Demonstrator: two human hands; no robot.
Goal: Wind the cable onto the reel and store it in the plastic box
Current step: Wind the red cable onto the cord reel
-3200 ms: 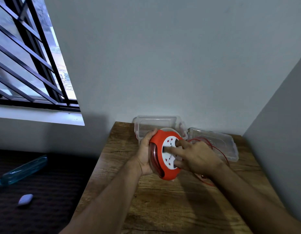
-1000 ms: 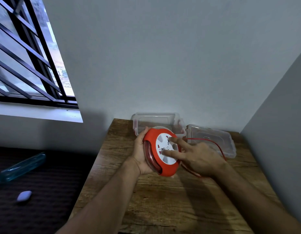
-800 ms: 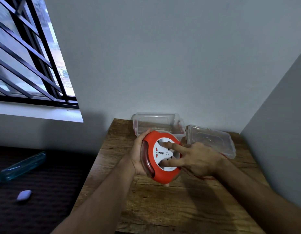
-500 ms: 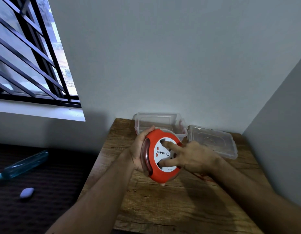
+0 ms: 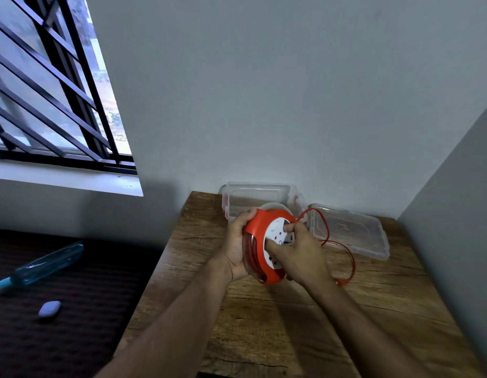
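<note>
An orange cable reel (image 5: 260, 227) with a white socket face is held above the wooden table (image 5: 277, 323). My left hand (image 5: 236, 241) grips its left rim from behind. My right hand (image 5: 296, 252) lies over the white face with fingers curled onto it. A thin red cable (image 5: 343, 249) loops from the reel's top right across the table to the right. The clear plastic box (image 5: 258, 195) stands open behind the reel, against the wall.
The box's clear lid (image 5: 348, 230) lies to the right of the box. Walls close in at the back and on the right. Left of the table, on a dark mat, lie a blue bottle (image 5: 43, 266) and a small lilac object (image 5: 49, 309).
My right hand has turned on the white face, its fingers now more curled. A loose loop of red cable shows again at the right. The reel stays in my left hand.
</note>
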